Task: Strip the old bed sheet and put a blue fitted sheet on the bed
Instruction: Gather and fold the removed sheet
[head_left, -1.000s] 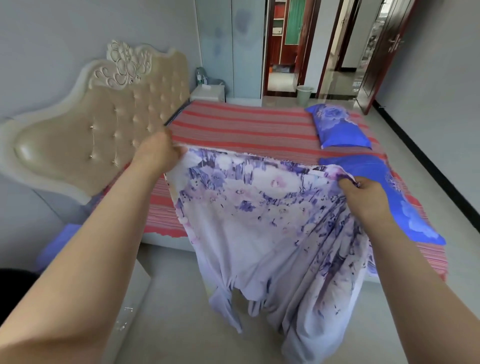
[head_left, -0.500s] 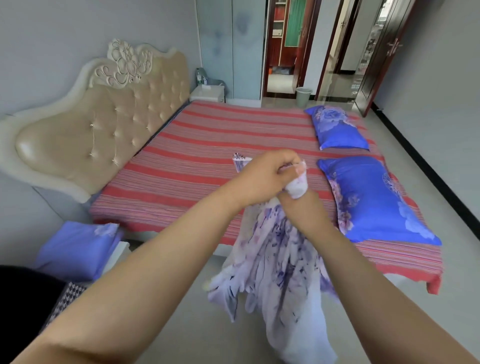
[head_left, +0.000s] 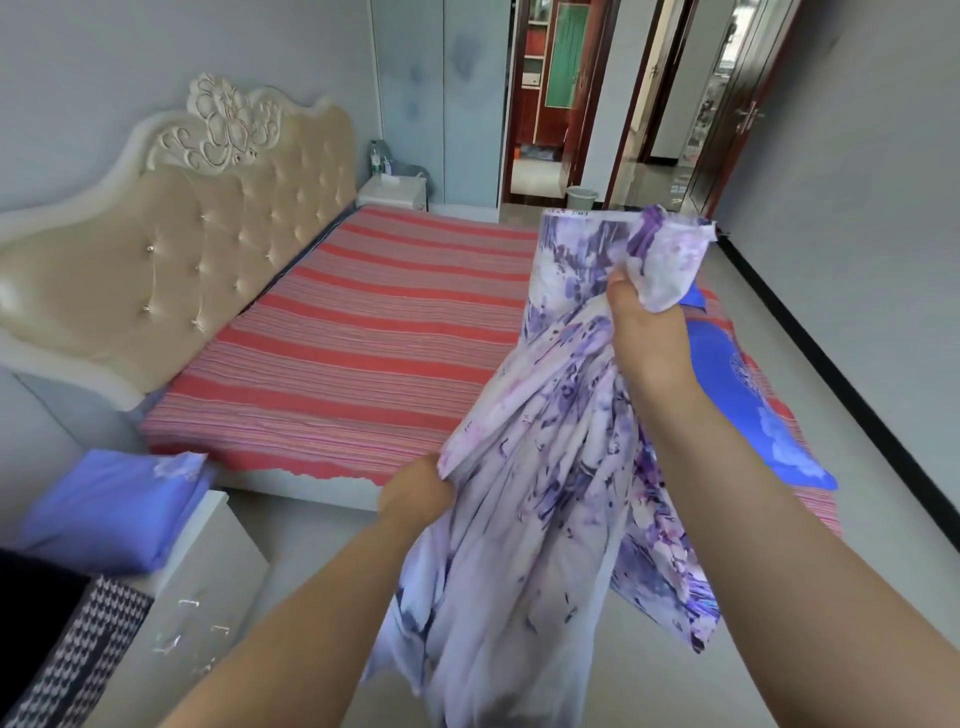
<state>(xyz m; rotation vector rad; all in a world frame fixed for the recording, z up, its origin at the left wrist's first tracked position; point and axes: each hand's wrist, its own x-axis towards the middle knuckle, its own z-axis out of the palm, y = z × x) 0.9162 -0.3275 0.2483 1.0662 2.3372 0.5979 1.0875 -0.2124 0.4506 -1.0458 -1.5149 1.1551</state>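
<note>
Your right hand (head_left: 644, 332) clamps its fingers on the gathered top corners of the floral sheet (head_left: 545, 467), held high over the bed's (head_left: 332, 358) near edge; your left hand (head_left: 415, 493) pinches a fold lower down. Run that hand down the edge, then fold the sheet in half clear of the floor.

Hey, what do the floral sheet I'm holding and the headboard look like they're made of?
The floral sheet looks like thin woven fabric, perhaps cotton or a blend: it hangs in soft folds from the right hand and left hand, matte, with no sheen. The headboard looks like beige leather or imitation leather: glossy, button-tufted padding in a carved, cream-painted frame, perhaps wood.
</note>
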